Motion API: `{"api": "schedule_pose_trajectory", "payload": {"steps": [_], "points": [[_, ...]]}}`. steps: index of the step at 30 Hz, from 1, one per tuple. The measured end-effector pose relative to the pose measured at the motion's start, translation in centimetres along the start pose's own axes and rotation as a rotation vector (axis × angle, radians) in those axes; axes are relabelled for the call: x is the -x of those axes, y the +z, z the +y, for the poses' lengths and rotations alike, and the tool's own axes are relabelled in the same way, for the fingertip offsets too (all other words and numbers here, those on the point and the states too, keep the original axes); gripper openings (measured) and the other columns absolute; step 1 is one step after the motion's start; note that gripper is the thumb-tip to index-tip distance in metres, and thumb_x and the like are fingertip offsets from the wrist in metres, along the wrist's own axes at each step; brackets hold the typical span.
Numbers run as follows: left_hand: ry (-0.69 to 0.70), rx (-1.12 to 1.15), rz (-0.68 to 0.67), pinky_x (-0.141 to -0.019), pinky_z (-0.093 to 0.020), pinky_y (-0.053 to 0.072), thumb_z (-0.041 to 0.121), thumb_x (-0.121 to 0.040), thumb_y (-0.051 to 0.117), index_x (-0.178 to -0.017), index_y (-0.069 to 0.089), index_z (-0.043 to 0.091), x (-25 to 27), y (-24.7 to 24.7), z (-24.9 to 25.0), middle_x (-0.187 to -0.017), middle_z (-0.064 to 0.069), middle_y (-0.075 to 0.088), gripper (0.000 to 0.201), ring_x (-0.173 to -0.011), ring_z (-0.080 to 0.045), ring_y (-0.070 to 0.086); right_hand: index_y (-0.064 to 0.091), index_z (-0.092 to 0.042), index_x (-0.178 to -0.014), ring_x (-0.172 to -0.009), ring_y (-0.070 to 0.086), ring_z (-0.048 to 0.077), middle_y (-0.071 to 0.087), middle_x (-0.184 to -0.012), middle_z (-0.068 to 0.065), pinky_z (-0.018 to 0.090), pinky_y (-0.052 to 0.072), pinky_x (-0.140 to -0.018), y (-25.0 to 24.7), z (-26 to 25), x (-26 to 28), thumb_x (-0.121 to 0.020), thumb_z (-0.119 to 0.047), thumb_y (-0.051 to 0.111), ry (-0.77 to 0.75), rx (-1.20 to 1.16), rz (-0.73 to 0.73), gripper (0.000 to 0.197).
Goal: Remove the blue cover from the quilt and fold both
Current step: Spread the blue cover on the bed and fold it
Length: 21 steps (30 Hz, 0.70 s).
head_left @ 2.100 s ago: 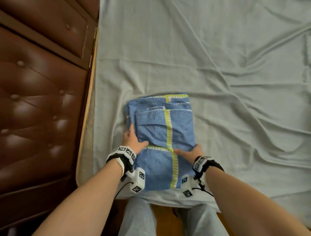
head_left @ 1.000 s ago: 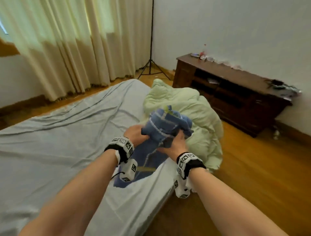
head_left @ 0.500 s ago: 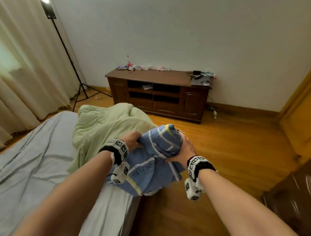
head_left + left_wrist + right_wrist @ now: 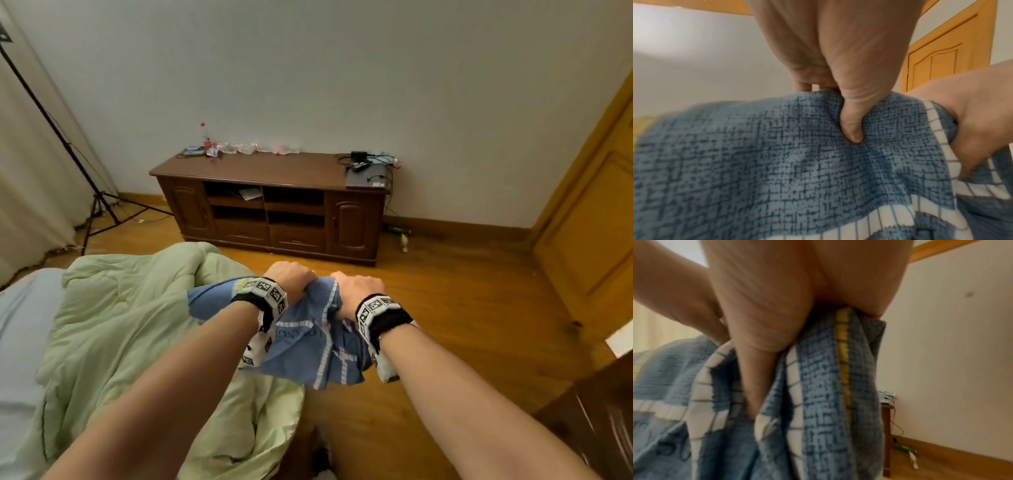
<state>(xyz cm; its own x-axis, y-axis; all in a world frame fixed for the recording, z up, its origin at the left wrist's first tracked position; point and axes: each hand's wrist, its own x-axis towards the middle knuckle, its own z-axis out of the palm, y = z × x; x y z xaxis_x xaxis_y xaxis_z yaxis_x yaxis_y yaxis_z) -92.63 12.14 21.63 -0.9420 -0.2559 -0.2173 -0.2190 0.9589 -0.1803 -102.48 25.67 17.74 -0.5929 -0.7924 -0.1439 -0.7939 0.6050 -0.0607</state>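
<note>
Above the green quilt (image 4: pixel 113 329), left hand (image 4: pixel 291 279) and right hand (image 4: pixel 356 287) grip the blue cover's (image 4: pixel 308 346) bunched top edge, fingers curled round it.

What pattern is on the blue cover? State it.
Mottled blue cover with white gridded bands and a yellow stripe; clearest in the right wrist view.

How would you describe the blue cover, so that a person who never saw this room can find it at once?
Start at the bed, where a pale green quilt lies bunched on the near corner. Just right of the quilt, over the wooden floor, the left hand and the right hand grip the blue cover by its top so it hangs. It alone is blue, with white gridded stripes and a yellow one.
</note>
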Motion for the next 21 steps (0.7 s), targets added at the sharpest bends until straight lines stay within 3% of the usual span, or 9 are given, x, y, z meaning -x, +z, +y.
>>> {"api": "schedule_pose_trajectory", "payload": {"steps": [2,3,6,8,10,13,17,21], "points": [[0.004,0.084,0.053,-0.081,-0.035,0.048,0.027,-0.089,0.062,-0.117,0.062,0.025,-5.3,0.0,-1.4,-0.112,-0.002,0.068,0.027,-0.104,-0.026,0.063,0.056,-0.034,-0.110,-0.104,0.065,0.027,0.068,-0.111,-0.001,0.034,0.046,-0.075,-0.2,2.3,-4.3,-0.084,-0.037,0.062,0.086,0.008,-0.004,0.026],[0.000,0.149,0.083,-0.085,-0.035,0.048,0.034,-0.088,0.064,-0.122,0.059,0.029,-8.1,0.1,-2.6,-0.115,-0.002,0.066,0.034,-0.107,-0.025,0.061,0.059,-0.033,-0.105,-0.104,0.065,0.027,0.069,-0.110,-0.002,0.033,0.046,-0.075,-0.2,3.4,-6.5,-0.087,-0.033,0.059,0.126,-0.001,-0.020,0.018],[-0.102,0.323,0.116,-0.106,-0.043,0.039,0.056,-0.084,0.064,-0.143,0.038,0.033,-16.3,0.7,-7.2,-0.142,-0.002,0.048,0.069,-0.129,-0.025,0.045,0.065,-0.030,-0.104,-0.102,0.066,0.027,0.070,-0.107,0.000,0.032,0.048,-0.075,0.3,7.0,-13.5,-0.089,-0.028,0.058,0.243,-0.010,-0.088,0.017],[-0.231,0.478,0.087,-0.109,-0.045,0.038,0.059,-0.087,0.058,-0.149,0.028,0.030,-21.4,1.1,-10.8,-0.150,-0.004,0.037,0.076,-0.134,-0.027,0.041,0.066,-0.028,-0.106,-0.101,0.066,0.027,0.071,-0.107,0.000,0.031,0.047,-0.075,0.1,9.1,-18.5,-0.088,-0.028,0.060,0.296,0.004,-0.136,0.019],[-0.294,0.561,0.023,-0.104,-0.042,0.043,0.056,-0.092,0.053,-0.147,0.035,0.026,-26.1,1.2,-14.3,-0.146,-0.004,0.043,0.066,-0.129,-0.025,0.048,0.066,-0.027,-0.106,-0.103,0.066,0.027,0.070,-0.110,0.001,0.031,0.047,-0.076,-1.0,10.9,-24.2,-0.087,-0.029,0.061,0.316,0.016,-0.148,0.020],[-0.262,0.554,-0.082,-0.097,-0.035,0.047,0.046,-0.095,0.052,-0.136,0.052,0.023,-32.2,1.2,-18.1,-0.135,-0.001,0.057,0.046,-0.118,-0.021,0.057,0.067,-0.025,-0.103,-0.101,0.066,0.027,0.070,-0.108,0.002,0.032,0.049,-0.076,-3.5,13.0,-31.8,-0.087,-0.030,0.061,0.320,0.011,-0.151,0.018],[-0.263,0.642,-0.186,-0.090,-0.031,0.051,0.038,-0.097,0.053,-0.132,0.057,0.021,-39.7,2.1,-21.8,-0.128,0.001,0.063,0.039,-0.108,-0.019,0.062,0.065,-0.021,-0.102,-0.096,0.066,0.029,0.069,-0.104,0.005,0.032,0.048,-0.072,-5.3,15.6,-42.7,-0.088,-0.030,0.060,0.301,-0.034,-0.136,0.017],[-0.353,0.677,-0.186,-0.092,-0.033,0.052,0.036,-0.095,0.055,-0.126,0.062,0.022,-47.2,3.9,-27.1,-0.124,0.001,0.065,0.034,-0.106,-0.017,0.062,0.063,-0.021,-0.098,-0.092,0.066,0.030,0.069,-0.103,0.006,0.032,0.049,-0.070,-6.0,17.2,-55.6,-0.087,-0.033,0.060,0.208,-0.059,-0.122,0.016]]}}
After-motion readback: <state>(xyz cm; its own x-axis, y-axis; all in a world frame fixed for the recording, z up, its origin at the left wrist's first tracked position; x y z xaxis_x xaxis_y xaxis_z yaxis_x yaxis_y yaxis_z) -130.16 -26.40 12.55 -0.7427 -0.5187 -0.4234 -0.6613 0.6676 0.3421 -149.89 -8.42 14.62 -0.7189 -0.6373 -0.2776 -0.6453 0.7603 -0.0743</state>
